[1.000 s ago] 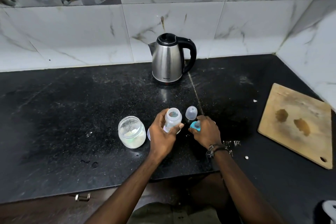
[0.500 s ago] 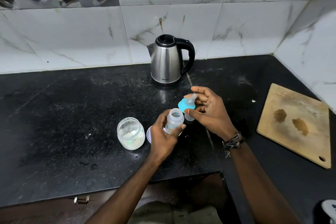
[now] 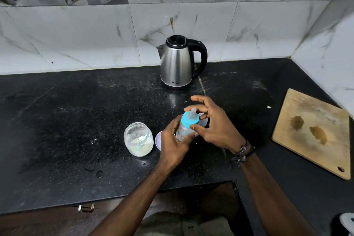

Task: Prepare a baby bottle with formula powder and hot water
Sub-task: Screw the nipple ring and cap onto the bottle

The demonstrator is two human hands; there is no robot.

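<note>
The black countertop point(image 3: 57, 120) fills the middle of the frame, and the steel kettle point(image 3: 177, 63) stands at centre top against the tiled wall; full of hot water it is likely heavy, so its black handle on the right side is the place to take it. A wooden cutting board point(image 3: 314, 132) lies at the right edge. Left of centre sits the open glass jar point(image 3: 138, 140) of white powder, probably brittle and smooth, best gripped round its body, with a pale lid point(image 3: 158, 138) just beside it. At the centre the left hand point(image 3: 172, 143) wraps round the baby bottle point(image 3: 183, 130), held slightly tilted above the counter. It looks light, stiff plastic, possibly slick. The right hand point(image 3: 212, 128) pinches the blue collar point(image 3: 189, 119) with thumb and fingers, other fingers spread. The soft teat point(image 3: 192, 112) would deform, so the ring is the better hold.
</note>
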